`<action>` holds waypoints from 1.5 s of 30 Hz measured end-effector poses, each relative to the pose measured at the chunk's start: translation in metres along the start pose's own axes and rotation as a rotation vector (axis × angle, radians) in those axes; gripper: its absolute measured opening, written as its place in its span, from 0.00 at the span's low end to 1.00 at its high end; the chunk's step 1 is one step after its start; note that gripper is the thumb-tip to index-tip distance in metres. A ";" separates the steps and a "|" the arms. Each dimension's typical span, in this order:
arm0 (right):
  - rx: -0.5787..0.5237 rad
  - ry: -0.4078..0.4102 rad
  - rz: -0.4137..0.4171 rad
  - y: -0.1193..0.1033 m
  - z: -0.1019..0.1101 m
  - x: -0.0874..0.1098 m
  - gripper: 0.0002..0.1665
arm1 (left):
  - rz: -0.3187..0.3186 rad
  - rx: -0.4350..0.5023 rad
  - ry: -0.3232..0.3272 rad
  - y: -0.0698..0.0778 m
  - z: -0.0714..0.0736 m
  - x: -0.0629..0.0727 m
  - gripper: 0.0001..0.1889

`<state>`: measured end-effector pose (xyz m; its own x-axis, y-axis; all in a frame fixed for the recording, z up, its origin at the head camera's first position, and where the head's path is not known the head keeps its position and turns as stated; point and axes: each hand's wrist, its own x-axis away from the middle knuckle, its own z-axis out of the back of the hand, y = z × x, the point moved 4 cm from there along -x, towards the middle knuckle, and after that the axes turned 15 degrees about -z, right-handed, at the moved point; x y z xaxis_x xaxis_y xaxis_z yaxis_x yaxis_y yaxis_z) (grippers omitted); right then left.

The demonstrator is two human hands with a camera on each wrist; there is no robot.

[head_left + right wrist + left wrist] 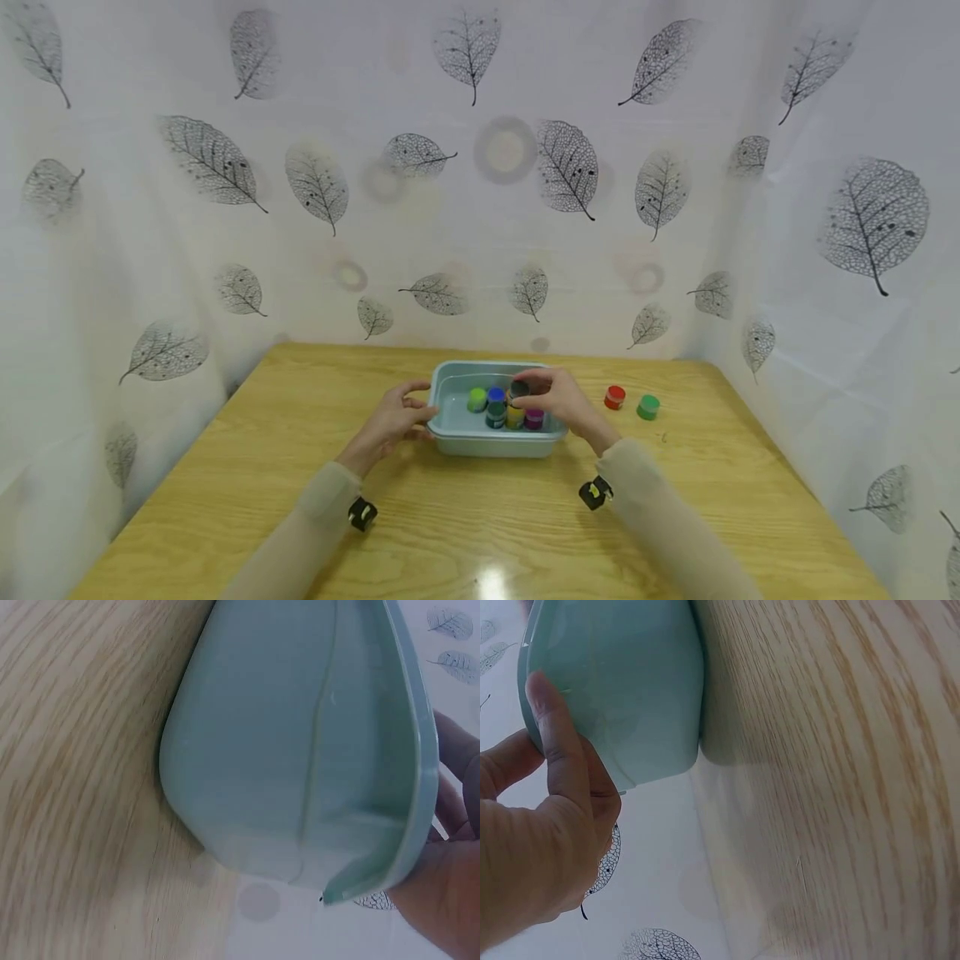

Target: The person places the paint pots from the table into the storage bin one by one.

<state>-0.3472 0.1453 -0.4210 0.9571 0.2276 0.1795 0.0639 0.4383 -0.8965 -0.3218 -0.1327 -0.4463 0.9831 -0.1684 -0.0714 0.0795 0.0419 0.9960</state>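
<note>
A pale blue-green plastic tub (491,446) sits toward the back of the table. My left hand (393,421) grips its left end, and in the left wrist view the fingers (562,742) pinch the rim. Over the tub's right part, my right hand (564,402) holds a small dark paint jar (519,388) between thumb and fingers. Below and around it in the tub stand light green (477,400), blue (496,395), dark green (496,415), yellow (514,418) and purple (533,419) jars. In the right wrist view the tub's wall (255,750) hides the held jar.
To the right of the tub, a red jar (615,397) and a green jar (648,407) stand on the wooden table (480,517). A white curtain (465,225) printed with dark leaves hangs behind the table and along both sides.
</note>
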 end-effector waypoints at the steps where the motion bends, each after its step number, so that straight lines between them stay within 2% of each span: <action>1: 0.006 0.004 -0.003 0.000 -0.002 -0.001 0.29 | 0.000 0.000 0.001 0.000 0.000 0.000 0.30; 19: 0.261 0.015 0.030 -0.008 -0.043 -0.015 0.23 | 0.006 0.008 -0.001 -0.003 -0.001 0.000 0.29; 24: 0.262 -0.054 0.042 -0.012 -0.054 -0.018 0.24 | 0.009 0.000 0.003 -0.001 0.000 0.002 0.29; 29: 0.270 -0.077 0.038 -0.015 -0.059 -0.022 0.25 | 0.010 0.004 0.007 -0.001 0.000 0.002 0.30; 45: 0.400 -0.054 0.085 -0.019 -0.069 -0.035 0.24 | -0.005 -0.010 -0.012 -0.002 0.001 -0.001 0.29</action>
<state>-0.3628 0.0686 -0.4383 0.9372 0.3186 0.1422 -0.1403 0.7172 -0.6826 -0.3229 -0.1341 -0.4483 0.9807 -0.1801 -0.0757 0.0861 0.0505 0.9950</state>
